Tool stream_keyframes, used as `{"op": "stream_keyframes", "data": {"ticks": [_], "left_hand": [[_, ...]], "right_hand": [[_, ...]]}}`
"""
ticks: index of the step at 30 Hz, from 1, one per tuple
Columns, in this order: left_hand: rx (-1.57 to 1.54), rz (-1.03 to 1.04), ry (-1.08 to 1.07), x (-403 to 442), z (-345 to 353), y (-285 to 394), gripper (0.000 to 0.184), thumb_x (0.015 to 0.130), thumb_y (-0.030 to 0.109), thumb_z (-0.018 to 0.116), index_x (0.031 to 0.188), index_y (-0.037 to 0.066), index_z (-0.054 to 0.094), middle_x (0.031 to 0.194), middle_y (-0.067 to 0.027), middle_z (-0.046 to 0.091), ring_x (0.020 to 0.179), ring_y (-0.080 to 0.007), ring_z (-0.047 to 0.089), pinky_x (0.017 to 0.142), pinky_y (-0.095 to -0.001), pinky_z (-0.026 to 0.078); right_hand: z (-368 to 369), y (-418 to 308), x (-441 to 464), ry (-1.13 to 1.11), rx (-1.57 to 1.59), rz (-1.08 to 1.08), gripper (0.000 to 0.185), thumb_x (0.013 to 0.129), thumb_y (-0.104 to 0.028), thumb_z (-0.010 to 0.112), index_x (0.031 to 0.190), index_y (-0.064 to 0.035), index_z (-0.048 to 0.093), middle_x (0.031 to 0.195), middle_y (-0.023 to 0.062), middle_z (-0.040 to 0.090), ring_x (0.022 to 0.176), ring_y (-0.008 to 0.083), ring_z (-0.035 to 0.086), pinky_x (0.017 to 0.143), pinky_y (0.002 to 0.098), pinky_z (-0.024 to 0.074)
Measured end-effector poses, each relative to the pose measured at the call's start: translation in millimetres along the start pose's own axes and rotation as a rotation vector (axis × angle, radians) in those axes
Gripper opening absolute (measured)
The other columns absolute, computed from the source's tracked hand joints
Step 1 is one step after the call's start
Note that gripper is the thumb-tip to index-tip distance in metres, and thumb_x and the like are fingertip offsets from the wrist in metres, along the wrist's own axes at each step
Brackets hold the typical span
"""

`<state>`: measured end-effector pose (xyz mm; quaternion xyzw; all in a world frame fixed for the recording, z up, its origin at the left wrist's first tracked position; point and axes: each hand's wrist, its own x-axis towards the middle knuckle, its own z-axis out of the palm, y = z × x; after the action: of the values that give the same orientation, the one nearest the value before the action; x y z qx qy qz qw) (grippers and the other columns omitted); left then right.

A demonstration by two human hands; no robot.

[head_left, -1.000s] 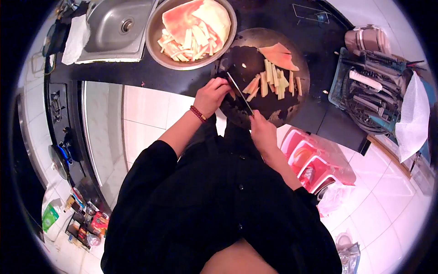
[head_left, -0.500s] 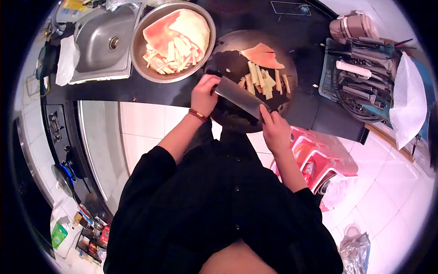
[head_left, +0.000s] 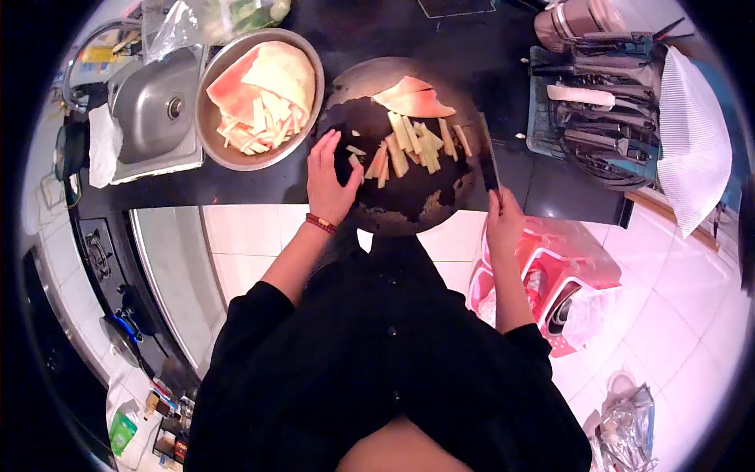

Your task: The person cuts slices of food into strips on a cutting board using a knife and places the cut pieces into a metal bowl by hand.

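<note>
Pale and pinkish cut strips [head_left: 414, 141] lie on a round dark board [head_left: 429, 206], with a larger pinkish slab [head_left: 413, 99] behind them. My left hand [head_left: 330, 177] is at the board's left edge, thumb and fingers apart, beside a few small pieces [head_left: 355, 156]. My right hand [head_left: 505, 220] is closed round the handle of a knife [head_left: 489, 153], whose blade is seen nearly edge-on at the board's right side. A metal bowl [head_left: 315, 102] at the back left holds more strips and a big folded slab.
A sink [head_left: 153, 110] is left of the bowl, with plastic bags [head_left: 236, 20] behind. A rack of utensils [head_left: 539, 118] and a white cloth [head_left: 692, 149] are on the right. Below the counter edge sits a pink bin [head_left: 578, 256]. A stove [head_left: 96, 248] is at the left.
My right hand has carried the knife from near my left hand to the board's right side. My left hand has opened beside the small pieces. The camera view has shifted right.
</note>
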<state>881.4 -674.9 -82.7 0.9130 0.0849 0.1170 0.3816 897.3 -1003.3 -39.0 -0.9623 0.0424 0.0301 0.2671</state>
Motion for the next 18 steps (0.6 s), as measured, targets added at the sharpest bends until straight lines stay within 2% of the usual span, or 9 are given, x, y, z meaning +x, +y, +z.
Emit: {"op": "stream_keyframes", "data": {"ticks": [2,5,8,9,11,13,15,16,18], "left_hand": [[0.056,-0.003,-0.054,-9.6,10.6,-1.5,0.069,0.081,0.015,0.073,0.142,0.005,0.043,0.145,-0.0176,0.044,0.133,-0.0381,0.044,0.111,-0.0452,0.037],[-0.032,0.052,-0.147,-12.0,17.2,6.2,0.076,0.078,0.015,0.076,0.144,0.005,0.042,0.149,-0.0172,0.041,0.139,-0.0394,0.037,0.115,-0.0469,0.032],[0.034,0.034,-0.181,-12.5,15.3,17.1,0.080,0.074,0.015,0.079,0.144,0.006,0.042,0.149,-0.0157,0.041,0.137,-0.0386,0.039,0.114,-0.0467,0.033],[0.036,0.036,-0.184,-11.6,10.3,21.4,0.080,0.074,0.015,0.079,0.144,0.006,0.042,0.149,-0.0157,0.041,0.137,-0.0386,0.039,0.114,-0.0467,0.033],[0.127,-0.050,-0.212,-10.4,-1.5,28.1,0.084,0.071,0.016,0.082,0.144,0.007,0.042,0.148,-0.0144,0.042,0.133,-0.0372,0.041,0.111,-0.0459,0.036],[0.166,-0.046,-0.201,-11.5,-10.2,23.6,0.091,0.067,0.018,0.086,0.145,0.009,0.041,0.146,-0.0133,0.043,0.129,-0.0361,0.043,0.108,-0.0444,0.039],[0.189,-0.198,-0.262,-13.4,-18.7,19.5,0.097,0.062,0.021,0.089,0.145,0.010,0.040,0.143,-0.0125,0.042,0.129,-0.0357,0.043,0.107,-0.0431,0.041],[0.211,-0.240,-0.279,-13.5,-20.3,19.0,0.104,0.057,0.020,0.092,0.146,0.009,0.039,0.141,-0.0128,0.041,0.129,-0.0358,0.043,0.106,-0.0416,0.043],[0.115,-0.286,-0.307,-11.8,-17.5,14.8,0.106,0.056,0.017,0.093,0.146,0.009,0.038,0.141,-0.0138,0.040,0.129,-0.0364,0.043,0.106,-0.0414,0.043]], "right_hand": [[1.3,19.0,8.5,0.002,-0.051,0.003,0.023,0.095,-0.018,0.063,0.116,-0.0085,0.068,0.102,0.0171,0.069,0.089,0.0359,0.068,0.076,0.0419,0.0540],[3.1,19.9,13.2,-0.026,-0.095,0.017,0.022,0.095,-0.020,0.062,0.114,-0.0089,0.068,0.101,0.0168,0.070,0.088,0.0374,0.068,0.076,0.0434,0.0540],[6.2,-0.1,4.5,-0.039,-0.026,-0.094,0.020,0.095,-0.019,0.061,0.112,-0.0109,0.068,0.101,0.0138,0.070,0.088,0.0362,0.068,0.076,0.0440,0.0544],[13.3,-2.2,0.7,-0.050,-0.018,-0.109,0.020,0.095,-0.018,0.061,0.113,-0.0112,0.068,0.101,0.0142,0.070,0.087,0.0366,0.068,0.075,0.0439,0.0542],[17.5,-22.1,-4.6,-0.102,0.036,-0.088,0.021,0.094,-0.017,0.063,0.112,-0.0052,0.068,0.097,0.0191,0.069,0.088,0.0376,0.068,0.076,0.0406,0.0536],[28.8,-29.6,-9.9,-0.183,0.100,-0.058,0.019,0.094,-0.016,0.062,0.109,-0.0073,0.068,0.099,0.0167,0.070,0.089,0.0391,0.067,0.075,0.0459,0.0525],[36.1,-34.2,-13.3,-0.215,0.210,-0.049,0.017,0.094,-0.017,0.063,0.105,-0.0043,0.067,0.089,0.0185,0.069,0.078,0.0367,0.067,0.069,0.0431,0.0520],[41.8,-29.3,-14.3,-0.216,0.216,-0.052,0.017,0.094,-0.017,0.063,0.105,-0.0043,0.067,0.089,0.0185,0.069,0.078,0.0367,0.067,0.069,0.0431,0.0520],[49.6,-19.6,-12.3,-0.367,0.370,0.111,0.017,0.095,-0.018,0.064,0.097,-0.0018,0.066,0.072,0.0137,0.066,0.057,0.0243,0.062,0.056,0.0355,0.0477]]}}
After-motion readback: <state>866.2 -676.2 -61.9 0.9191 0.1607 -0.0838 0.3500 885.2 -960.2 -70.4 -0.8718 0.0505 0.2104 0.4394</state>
